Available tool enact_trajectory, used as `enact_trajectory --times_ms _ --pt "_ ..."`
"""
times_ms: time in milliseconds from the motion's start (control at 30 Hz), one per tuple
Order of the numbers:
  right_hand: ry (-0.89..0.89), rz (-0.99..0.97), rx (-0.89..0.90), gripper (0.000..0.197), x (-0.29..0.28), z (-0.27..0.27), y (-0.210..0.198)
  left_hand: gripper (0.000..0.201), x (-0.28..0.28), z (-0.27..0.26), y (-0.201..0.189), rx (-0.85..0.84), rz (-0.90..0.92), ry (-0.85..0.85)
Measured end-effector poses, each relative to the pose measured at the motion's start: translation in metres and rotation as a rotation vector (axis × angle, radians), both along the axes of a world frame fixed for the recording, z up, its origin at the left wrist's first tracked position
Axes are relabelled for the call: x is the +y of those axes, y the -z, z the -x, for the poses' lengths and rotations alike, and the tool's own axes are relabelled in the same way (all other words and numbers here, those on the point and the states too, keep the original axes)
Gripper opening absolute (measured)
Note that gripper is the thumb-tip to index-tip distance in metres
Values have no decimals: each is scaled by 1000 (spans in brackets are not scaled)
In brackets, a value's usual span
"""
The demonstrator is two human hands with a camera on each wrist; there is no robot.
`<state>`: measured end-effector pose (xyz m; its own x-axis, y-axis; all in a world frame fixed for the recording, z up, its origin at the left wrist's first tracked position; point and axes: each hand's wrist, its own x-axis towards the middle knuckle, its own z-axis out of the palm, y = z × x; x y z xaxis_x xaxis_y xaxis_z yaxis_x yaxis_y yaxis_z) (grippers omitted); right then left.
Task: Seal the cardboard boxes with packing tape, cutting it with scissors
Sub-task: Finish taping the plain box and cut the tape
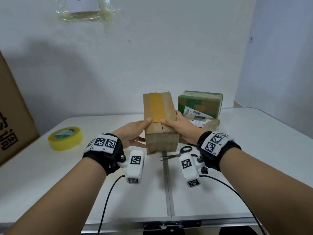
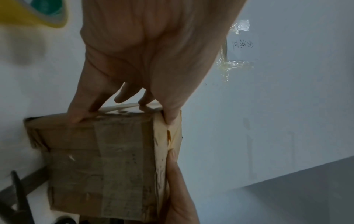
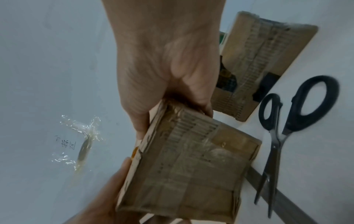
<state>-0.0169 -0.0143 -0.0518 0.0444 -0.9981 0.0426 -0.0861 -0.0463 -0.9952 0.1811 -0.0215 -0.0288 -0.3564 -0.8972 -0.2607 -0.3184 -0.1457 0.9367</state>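
A brown cardboard box [image 1: 160,119] stands on the white table [image 1: 67,184], with a strip of yellow tape [image 1: 156,107] running along its top seam. My left hand [image 1: 135,131] grips its left side, thumb pressed on the top by the near end of the tape. My right hand [image 1: 176,124] grips the right side, thumb on top across from the left thumb. The left wrist view shows my left hand [image 2: 145,60] on the box [image 2: 99,159]. The right wrist view shows my right hand [image 3: 166,68] on the box [image 3: 191,166]. Black-handled scissors [image 1: 177,153] lie shut just in front of the box.
A yellow tape roll [image 1: 65,138] lies on the table at the left. A green box [image 1: 199,102] sits on a flat brown box [image 1: 210,123] behind my right hand. A large carton [image 1: 11,116] leans at the far left. The wall stands close behind.
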Motion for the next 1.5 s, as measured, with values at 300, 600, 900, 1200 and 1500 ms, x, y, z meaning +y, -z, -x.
enact_trajectory --times_ms 300,600,900,1200,1500 --pt "157 28 350 68 3 -10 -2 53 1 8 2 -42 54 -21" --pt "281 -54 522 66 -15 -15 -6 67 -25 -63 19 -1226 436 -98" --pt "351 100 505 56 -4 -6 -22 82 -22 -61 18 -912 341 14" --pt "217 295 133 24 -1 -13 -69 96 13 -53 -50 150 537 175" --pt "-123 260 248 35 8 -37 -88 96 28 -29 -71 59 599 291"
